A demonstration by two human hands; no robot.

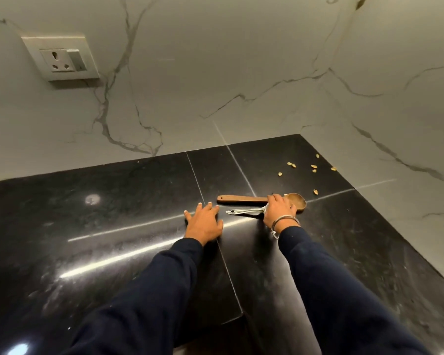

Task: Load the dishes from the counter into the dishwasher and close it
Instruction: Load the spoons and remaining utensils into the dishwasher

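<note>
On the bench (113, 213), the wooden spoon (244, 199) lies just behind the metal spoon (244, 211) — side by side, right of centre. Seeds (303, 170) lie scattered behind them, toward the corner; a socket (62, 60) sits on the wall, far left.

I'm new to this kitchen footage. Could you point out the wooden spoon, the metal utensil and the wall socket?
wooden spoon (244, 199): head view, on its handle.
metal utensil (244, 211): head view, on its shiny handle.
wall socket (59, 60): head view, on its faceplate.
</note>
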